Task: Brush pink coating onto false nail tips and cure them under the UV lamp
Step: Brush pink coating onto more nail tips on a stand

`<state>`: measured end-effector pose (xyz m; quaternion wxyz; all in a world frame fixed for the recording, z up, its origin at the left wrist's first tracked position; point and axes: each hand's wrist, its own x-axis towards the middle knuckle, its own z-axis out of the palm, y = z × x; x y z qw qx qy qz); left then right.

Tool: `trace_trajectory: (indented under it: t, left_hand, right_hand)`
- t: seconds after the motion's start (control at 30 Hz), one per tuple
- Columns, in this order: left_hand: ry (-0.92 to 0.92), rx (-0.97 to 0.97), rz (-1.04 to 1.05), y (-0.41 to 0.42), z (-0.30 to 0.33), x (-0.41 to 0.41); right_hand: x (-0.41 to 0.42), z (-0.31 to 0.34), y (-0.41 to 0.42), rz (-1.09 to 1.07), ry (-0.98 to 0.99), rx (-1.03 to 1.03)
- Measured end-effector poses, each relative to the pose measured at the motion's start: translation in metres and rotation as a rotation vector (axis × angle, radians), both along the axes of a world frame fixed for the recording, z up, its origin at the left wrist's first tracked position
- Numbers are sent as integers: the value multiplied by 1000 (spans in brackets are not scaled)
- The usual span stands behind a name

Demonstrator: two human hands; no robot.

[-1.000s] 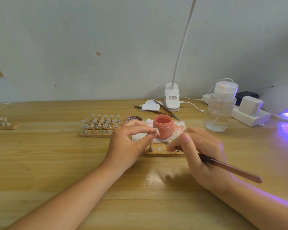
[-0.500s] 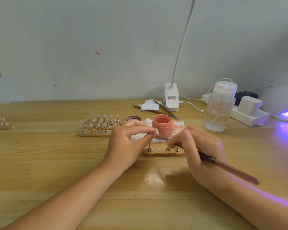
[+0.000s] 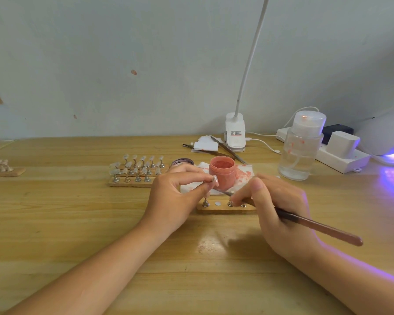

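Observation:
My left hand (image 3: 178, 198) pinches a small metal stand with a clear nail tip (image 3: 215, 179) on top, held just in front of the open pink jar (image 3: 222, 175). My right hand (image 3: 275, 210) grips a long brown brush (image 3: 316, 228) like a pen; its thin front end (image 3: 224, 193) points left, toward the nail tip. Below the hands lies a small wooden holder (image 3: 225, 206) with three metal stands and one bare round spot. The UV lamp (image 3: 387, 137) glows violet at the far right edge.
A wooden rack (image 3: 134, 170) with several clear nail tips stands left of the jar, another rack (image 3: 2, 168) at the far left. A clear pump bottle (image 3: 301, 146), a white power strip (image 3: 341, 155), a clip lamp (image 3: 236, 133), stained tissue (image 3: 241, 173) and spare brushes (image 3: 228, 152) lie behind.
The brush tip came out from behind my right hand and moved left toward the nail tip. My left hand stayed nearly still with the stand.

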<state>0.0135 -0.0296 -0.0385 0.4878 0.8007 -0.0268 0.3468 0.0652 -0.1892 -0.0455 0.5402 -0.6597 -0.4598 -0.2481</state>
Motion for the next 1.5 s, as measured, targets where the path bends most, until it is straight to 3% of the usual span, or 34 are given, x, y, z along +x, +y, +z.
trace_trajectory:
  t: [0.73,1.5]
  left_hand:
    - [-44,16,-11,-1,0,2]
    - [32,-10,25,-3,2,-2]
  right_hand:
    - [-3,1,0,54,182,20]
    - [0,-1,2,-39,-13,-27]
